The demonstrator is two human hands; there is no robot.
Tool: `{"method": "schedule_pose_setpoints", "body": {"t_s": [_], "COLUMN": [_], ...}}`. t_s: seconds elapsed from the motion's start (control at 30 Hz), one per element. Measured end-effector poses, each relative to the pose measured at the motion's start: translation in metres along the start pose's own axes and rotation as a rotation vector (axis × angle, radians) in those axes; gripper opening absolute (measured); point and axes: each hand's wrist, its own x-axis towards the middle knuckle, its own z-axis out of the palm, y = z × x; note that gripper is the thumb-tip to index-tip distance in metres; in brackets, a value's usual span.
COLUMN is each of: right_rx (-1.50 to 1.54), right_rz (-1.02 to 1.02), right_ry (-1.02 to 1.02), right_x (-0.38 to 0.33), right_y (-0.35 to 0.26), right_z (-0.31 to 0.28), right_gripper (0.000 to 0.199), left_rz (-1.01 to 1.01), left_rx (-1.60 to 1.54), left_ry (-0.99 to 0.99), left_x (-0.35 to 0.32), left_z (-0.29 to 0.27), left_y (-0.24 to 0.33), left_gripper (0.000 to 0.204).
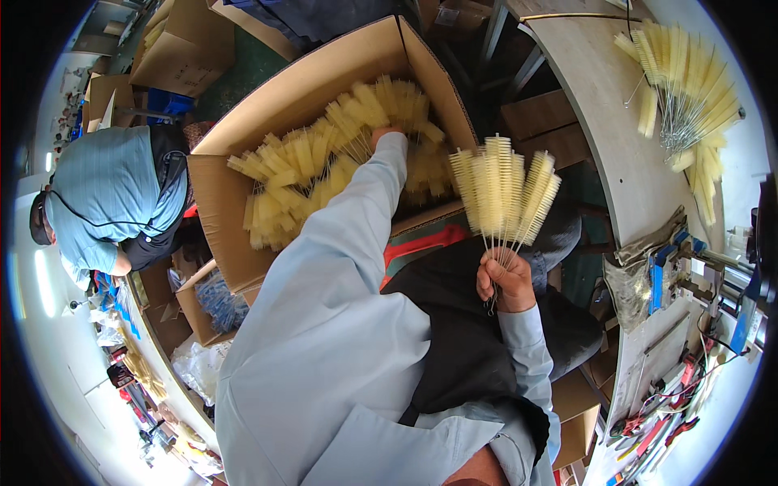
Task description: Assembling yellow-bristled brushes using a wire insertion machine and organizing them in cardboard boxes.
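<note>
My right hand (509,279) is closed around the twisted wire stems of several bottle brushes (501,190). Their pale yellow bristle heads fan upward beside the large open cardboard box (220,215). Inside that box lies a heap of similar yellow brushes (312,162), their heads pointing various ways. My left arm stretches forward over the box's near side. Only part of my left hand (386,134) shows, down among the brushes at the far part of the heap. Its fingers are hidden by bristles and sleeve, so a grip cannot be made out.
More yellow brushes (685,97) are piled on the workbench (596,105) at the right. A metal fixture with blue parts (660,271) and several hand tools (668,417) are nearer on that side. At the left, a co-worker in a blue shirt (121,182) bends beside other cartons (182,53).
</note>
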Motion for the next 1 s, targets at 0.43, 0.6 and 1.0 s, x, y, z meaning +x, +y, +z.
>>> {"method": "schedule_pose_setpoints", "body": {"t_s": [0.43, 0.6, 1.0], "right_rx": [0.088, 0.08, 0.094], "right_rz": [-0.139, -0.111, -0.084], "right_ry": [0.109, 0.123, 0.109], "right_x": [-0.011, -0.009, -0.006], "right_y": [0.009, 0.011, 0.014], "right_z": [-0.03, -0.028, -0.033], "right_gripper": [0.016, 0.015, 0.014], "left_rz": [0.528, 0.76, 0.177], "left_rx": [0.682, 0.615, -0.228], "left_ry": [0.164, 0.473, 0.548], "left_x": [-0.021, -0.118, -0.1], "left_z": [-0.047, 0.011, 0.029], "left_y": [-0.015, -0.001, 0.002], "left_gripper": [0.039, 0.058, 0.078]}}
